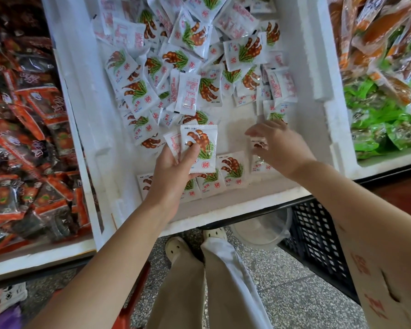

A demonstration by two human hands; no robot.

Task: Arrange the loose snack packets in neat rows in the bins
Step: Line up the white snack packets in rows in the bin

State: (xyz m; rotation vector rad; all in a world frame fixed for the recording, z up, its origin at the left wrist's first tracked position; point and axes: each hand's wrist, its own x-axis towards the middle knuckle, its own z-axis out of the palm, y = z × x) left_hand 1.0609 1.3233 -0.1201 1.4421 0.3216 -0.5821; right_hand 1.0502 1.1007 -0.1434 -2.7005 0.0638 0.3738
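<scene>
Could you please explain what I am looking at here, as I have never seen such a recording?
There is no machine: a person works with two bare hands, and the single picture comes from a camera worn on the head, looking down. In front stands a white foam bin holding a loose pile of white snack packets; a few lie in a row along its near edge. The left hand holds one packet, with another tucked behind it. The right hand reaches over the row's right end; whether its fingers grip a packet I cannot tell. The bin to the left holds red packets, the one to the right orange packets and green packets.
</scene>
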